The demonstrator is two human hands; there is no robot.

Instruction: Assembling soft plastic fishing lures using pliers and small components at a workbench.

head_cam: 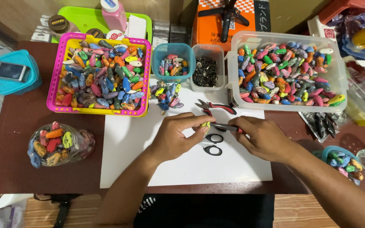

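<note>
My left hand [178, 137] pinches a small yellow-green lure-shaped piece [206, 125] over the white sheet [182, 169]. My right hand [262, 137] grips red-handled pliers [227, 127], whose tip meets the piece. Black-handled scissors [213, 143] lie on the sheet just below both hands. A second pair of red-handled pliers [216, 106] lies on the sheet above the hands.
A pink basket [62, 67] and a clear tub [339, 80] hold several coloured pieces. A small teal cup [157, 59], a tub of dark metal bits [207, 71], a loose pile [166, 95], a plastic bag of pieces [58, 143] and a blue bowl [343, 162] surround the sheet.
</note>
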